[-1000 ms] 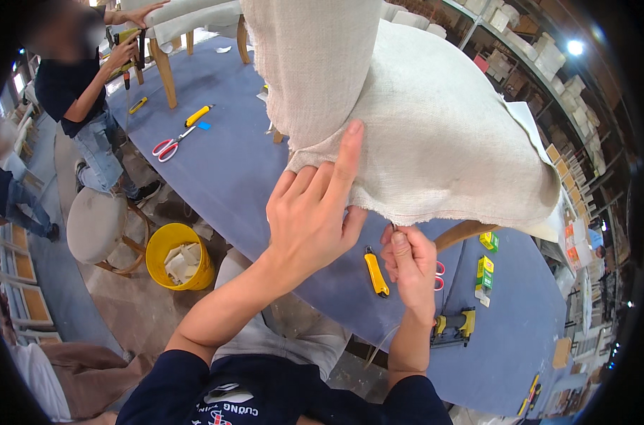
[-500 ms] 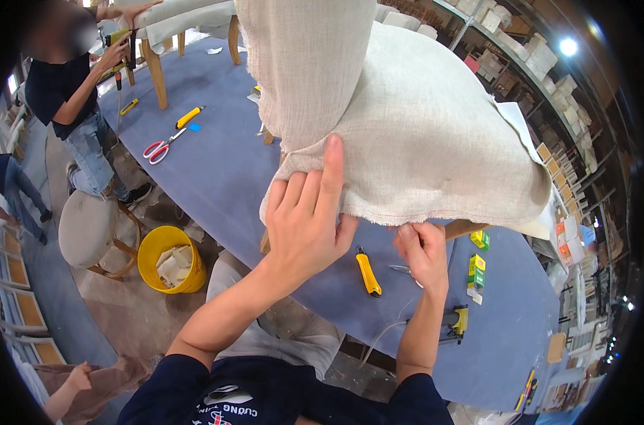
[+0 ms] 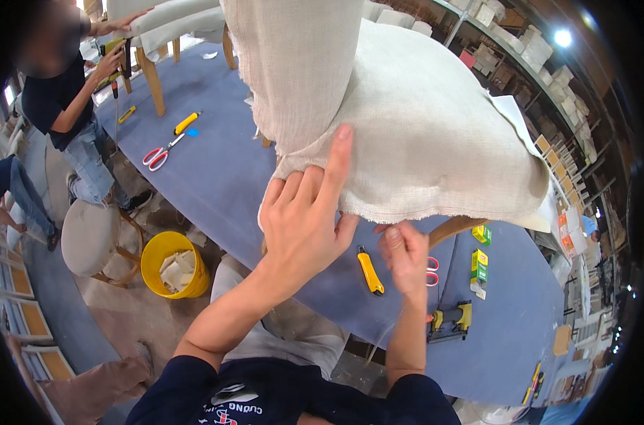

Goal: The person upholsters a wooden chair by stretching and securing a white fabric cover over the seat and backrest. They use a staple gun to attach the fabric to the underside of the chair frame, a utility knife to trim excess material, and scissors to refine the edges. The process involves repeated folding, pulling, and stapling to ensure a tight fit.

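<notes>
Left hand (image 3: 304, 212) presses flat, fingers spread, on the coarse beige upholstery fabric (image 3: 421, 134) draped over the chair seat on the blue surface (image 3: 215, 170), right hand (image 3: 407, 255) pinches its frayed lower edge; best keep the pull even, smoothing wrinkles toward the corner.

Yellow plastic bucket (image 3: 167, 263) w/ scraps, red-handled scissors (image 3: 157, 154) on blue tabletop (image 3: 215, 177), yellow utility knife (image 3: 370, 271), yellow-black staple gun (image 3: 449, 320), round padded stool (image 3: 89, 237)
</notes>
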Tool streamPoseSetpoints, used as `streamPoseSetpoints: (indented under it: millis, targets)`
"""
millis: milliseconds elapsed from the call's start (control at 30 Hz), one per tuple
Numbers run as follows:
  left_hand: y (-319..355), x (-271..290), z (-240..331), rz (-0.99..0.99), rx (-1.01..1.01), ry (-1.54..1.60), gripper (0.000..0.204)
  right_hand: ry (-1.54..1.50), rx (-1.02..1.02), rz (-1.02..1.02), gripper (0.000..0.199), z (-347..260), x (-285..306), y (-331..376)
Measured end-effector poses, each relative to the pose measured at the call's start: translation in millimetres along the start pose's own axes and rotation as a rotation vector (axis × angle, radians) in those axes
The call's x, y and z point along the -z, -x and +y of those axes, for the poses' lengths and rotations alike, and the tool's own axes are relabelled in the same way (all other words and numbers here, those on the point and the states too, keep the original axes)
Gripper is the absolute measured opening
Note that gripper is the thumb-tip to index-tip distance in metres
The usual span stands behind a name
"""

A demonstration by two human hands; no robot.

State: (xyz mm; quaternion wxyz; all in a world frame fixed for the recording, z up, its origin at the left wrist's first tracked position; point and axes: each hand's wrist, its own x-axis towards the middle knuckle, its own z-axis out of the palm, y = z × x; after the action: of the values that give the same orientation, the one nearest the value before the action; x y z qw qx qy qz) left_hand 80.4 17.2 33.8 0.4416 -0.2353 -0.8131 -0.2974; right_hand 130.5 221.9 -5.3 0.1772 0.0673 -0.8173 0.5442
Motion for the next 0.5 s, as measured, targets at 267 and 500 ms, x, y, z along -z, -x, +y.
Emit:
streamPoseSetpoints:
  millis: [267,500]
  targets:
    - [-2.6,-6.2,-1.4,0.041,0.009,0.075,0.104,-0.249,-0.133,0.013,0.025,-7.1,-19.0,8.5]
    - [-5.2,-6.4,6.9,0.064,0.018,0.102,0.105,0.098,0.038,-0.051,0.023,-28.4,30.0,-8.3]
